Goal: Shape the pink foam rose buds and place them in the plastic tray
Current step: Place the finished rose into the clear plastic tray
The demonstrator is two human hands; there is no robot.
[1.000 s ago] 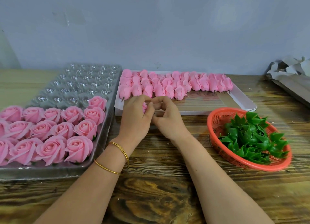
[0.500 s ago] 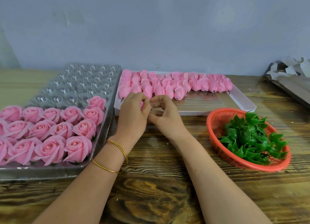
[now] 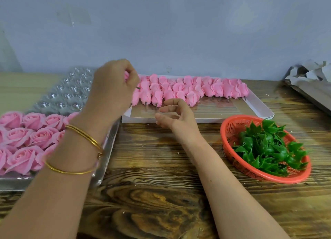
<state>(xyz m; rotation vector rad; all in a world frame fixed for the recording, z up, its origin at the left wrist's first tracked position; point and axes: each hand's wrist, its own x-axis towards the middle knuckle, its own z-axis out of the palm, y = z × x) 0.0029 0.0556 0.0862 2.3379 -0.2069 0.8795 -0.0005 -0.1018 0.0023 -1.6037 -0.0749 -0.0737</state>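
Placing step, I judge: the left hand [image 3: 114, 88], upper centre-left, pinches a bud [image 3: 126, 75] while the right hand [image 3: 176, 117] hangs loosely open, and next the bud needs a free cup in the plastic tray [image 3: 69, 95].

Plastic tray [image 3: 68, 93] lies left, bud box [image 3: 258, 104] behind centre, basket [image 3: 226, 131] right, all on the table [image 3: 161, 185].

A plain blue-grey wall [image 3: 179, 32] is standing behind the bench [image 3: 157, 199], taking soft, even light. The bench is showing dark, strongly grained wood, with a paler yellowish strip [image 3: 21, 88] lying along its far left. Crumpled grey paper [image 3: 311, 74] is lying at the far right edge.
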